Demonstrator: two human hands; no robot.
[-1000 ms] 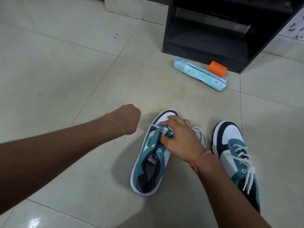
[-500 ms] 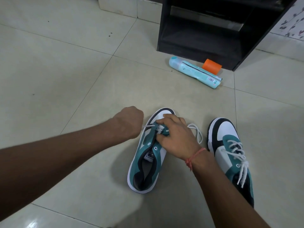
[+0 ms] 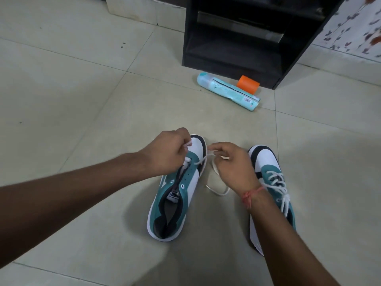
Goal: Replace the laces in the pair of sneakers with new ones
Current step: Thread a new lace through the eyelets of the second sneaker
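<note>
White lace [image 3: 216,185] is being pinched at both ends; left hand [image 3: 167,152] is curled on one end above the left sneaker [image 3: 175,195] toe; right hand [image 3: 233,164] is pinching the other just beside it; laced sneaker [image 3: 270,172] is lying under the right wrist.

Two sneakers lie on the tiled floor [image 3: 82,120], toes pointing toward the black cabinet [image 3: 243,34]. The left sneaker [image 3: 175,190] has most eyelets empty; a white lace [image 3: 216,182] runs through its front eyelets and trails on the floor between the shoes. The left hand [image 3: 167,153] pinches one lace end above that sneaker's toe. The right hand [image 3: 233,164] pinches the lace just beside it. The right sneaker [image 3: 268,168] is fully laced. A teal spray can [image 3: 226,91] and an orange cap [image 3: 247,84] lie at the cabinet's base.
</note>
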